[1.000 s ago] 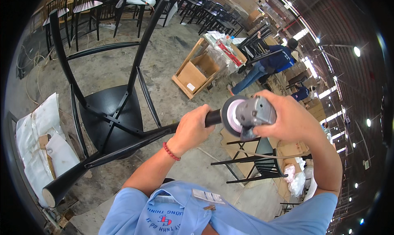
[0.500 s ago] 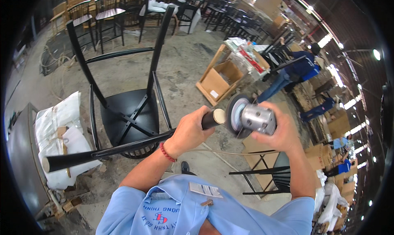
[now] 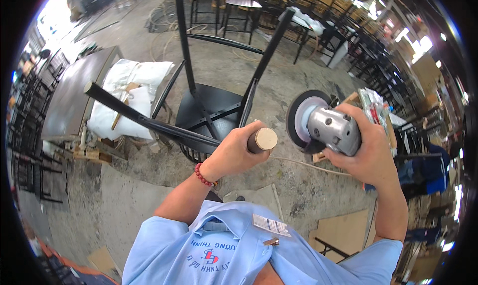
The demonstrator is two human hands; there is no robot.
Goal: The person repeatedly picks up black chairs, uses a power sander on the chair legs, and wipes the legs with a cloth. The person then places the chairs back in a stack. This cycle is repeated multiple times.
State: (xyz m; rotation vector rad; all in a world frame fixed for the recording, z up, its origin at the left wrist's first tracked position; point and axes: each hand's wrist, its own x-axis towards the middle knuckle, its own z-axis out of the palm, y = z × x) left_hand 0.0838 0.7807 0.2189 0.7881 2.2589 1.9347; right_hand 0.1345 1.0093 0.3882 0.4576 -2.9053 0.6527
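Observation:
An upturned black chair (image 3: 203,104) has its legs pointing up and its crossed braces showing under the seat. My left hand (image 3: 233,150), with a red bead bracelet at the wrist, is closed around one leg near its tip. The leg's round bare-wood end (image 3: 266,138) sticks out past my fingers. In my right hand (image 3: 371,150) is a silver disc sander (image 3: 334,128), gripped by its metal body. Its round pad, with a dark rim, stands apart from the leg end, to the right of it. Some of the chair's back is hidden below the seat.
White sheets (image 3: 134,98) lie over a surface at the left, beside a dark tabletop (image 3: 74,93). A pale hose (image 3: 308,164) runs behind my hands. Black chairs (image 3: 239,8) stand at the back. A person in dark blue (image 3: 432,170) is at the right; cardboard (image 3: 343,230) lies on the floor.
The sander has gone from close against the leg end to a clear gap on its right. My view has swung left, and the chair appears further right and turned.

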